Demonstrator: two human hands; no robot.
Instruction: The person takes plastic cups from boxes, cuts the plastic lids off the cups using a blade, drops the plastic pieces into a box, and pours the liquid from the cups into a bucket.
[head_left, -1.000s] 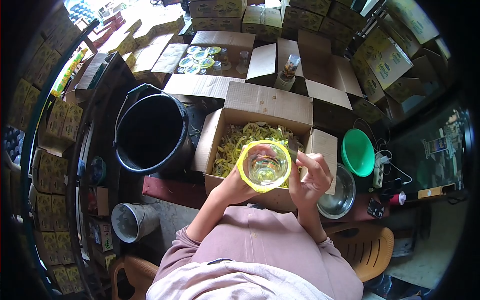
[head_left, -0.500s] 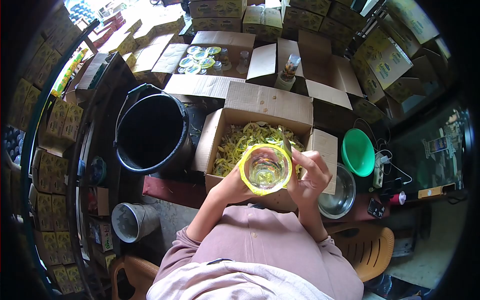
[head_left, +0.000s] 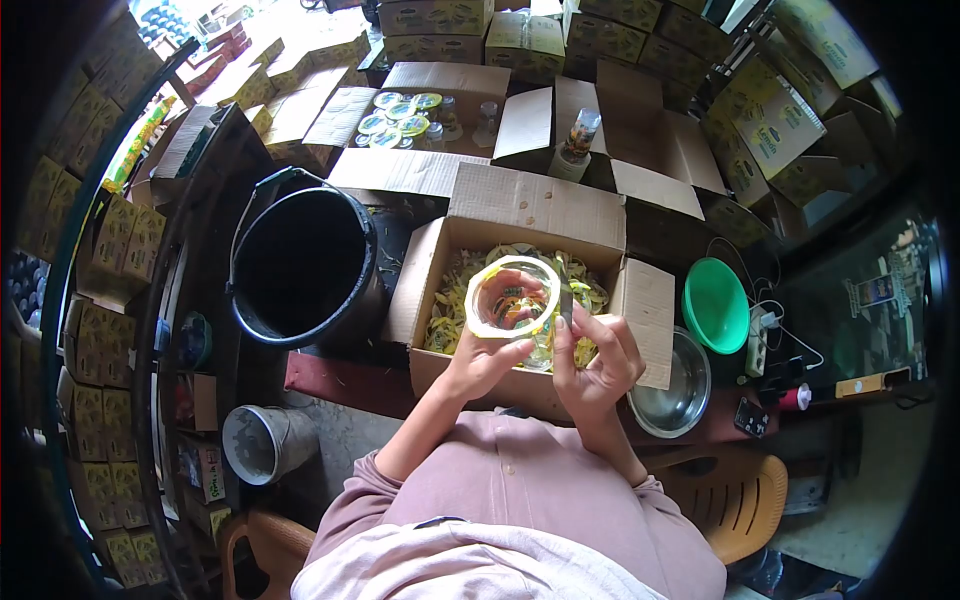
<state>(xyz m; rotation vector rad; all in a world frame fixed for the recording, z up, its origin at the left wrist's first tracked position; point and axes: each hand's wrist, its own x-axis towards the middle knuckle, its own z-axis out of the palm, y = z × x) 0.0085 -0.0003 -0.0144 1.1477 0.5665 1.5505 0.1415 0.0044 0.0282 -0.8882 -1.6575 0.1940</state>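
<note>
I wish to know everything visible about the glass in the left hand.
The glass looks transparent, with a yellowish, angular rim and coloured marks showing through. It is tilted, mouth towards the camera, above the cardboard box. The left hand grips its side; the right hand holds a thin blade beside the rim, contact unclear.

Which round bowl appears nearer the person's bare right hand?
The shiny silver metal bowl, close beside that right hand; the green plastic bowl appears farther off.
</note>
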